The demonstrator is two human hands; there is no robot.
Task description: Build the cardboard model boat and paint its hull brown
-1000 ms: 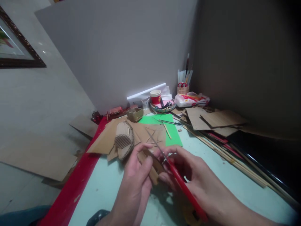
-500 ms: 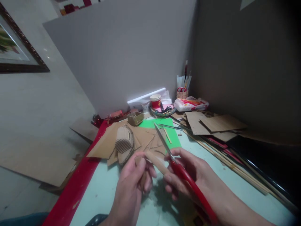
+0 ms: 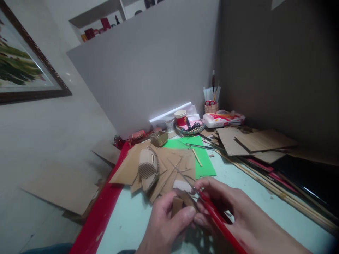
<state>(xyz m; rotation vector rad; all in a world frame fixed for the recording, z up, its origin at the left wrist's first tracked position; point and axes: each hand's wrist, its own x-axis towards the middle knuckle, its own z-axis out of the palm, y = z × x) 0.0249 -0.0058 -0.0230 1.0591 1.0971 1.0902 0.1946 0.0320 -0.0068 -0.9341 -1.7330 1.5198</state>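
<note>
Red-handled scissors [image 3: 215, 215] lie in my right hand [image 3: 230, 208], their blades pointing away from me toward the cardboard scraps. The fingertips of that hand also meet a strip of brown cardboard [image 3: 187, 200]. My left hand [image 3: 171, 220] is closed, with thumb and fingers pinching a small brown cardboard piece [image 3: 177, 205]. Whether the strip and the piece are joined cannot be made out. Just beyond the left hand, a small corrugated cardboard model with a rounded top [image 3: 147, 165] rests on flat brown cardboard [image 3: 124, 167].
Behind the model are a small woven-looking box [image 3: 159, 138], a green sheet [image 3: 206, 162] and a red cup [image 3: 181, 118] on a round tray. Thin wooden sticks [image 3: 265, 187] and cardboard sheets [image 3: 265, 139] lie to the right. Grey panels [image 3: 148, 70] stand behind the table.
My hands have come together, bringing the strip from the right hand against the left hand's piece. The scissors' blades have dropped lower. The view has shifted, so the table items appear farther right.
</note>
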